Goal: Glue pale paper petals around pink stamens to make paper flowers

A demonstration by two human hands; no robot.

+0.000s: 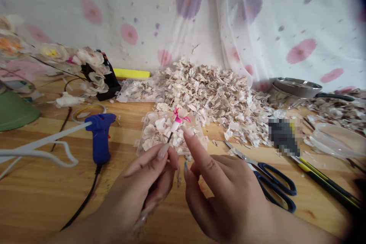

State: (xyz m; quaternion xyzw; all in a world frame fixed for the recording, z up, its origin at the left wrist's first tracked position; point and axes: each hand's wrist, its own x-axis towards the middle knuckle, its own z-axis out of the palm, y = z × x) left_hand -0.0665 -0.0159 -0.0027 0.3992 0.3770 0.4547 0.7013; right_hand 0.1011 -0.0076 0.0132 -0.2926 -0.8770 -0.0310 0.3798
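Observation:
In my left hand (145, 183), a thin dark stem is pinched between thumb and fingers. The stem tops out in a small artificial flower (177, 120), a white core with bright pink strips and loops around it. My right hand (225, 194) is just to the right of the flower. Its index finger points up close to the white core, and whether it touches I cannot tell. The thumb stands apart below it, with nothing visible between. Behind both hands is a clear plastic box (139, 148) of pale dried petals (156, 127). Some thin translucent material hangs by my left fingers.
A blue glue gun (100, 137) stands by a white hanger-like rod at left. Scissors (274, 187) lie to the right, beside a black and yellow handle (323, 181). A large petal heap (211, 91), a metal strainer (297, 87) and finished flowers (88, 59) are farther back.

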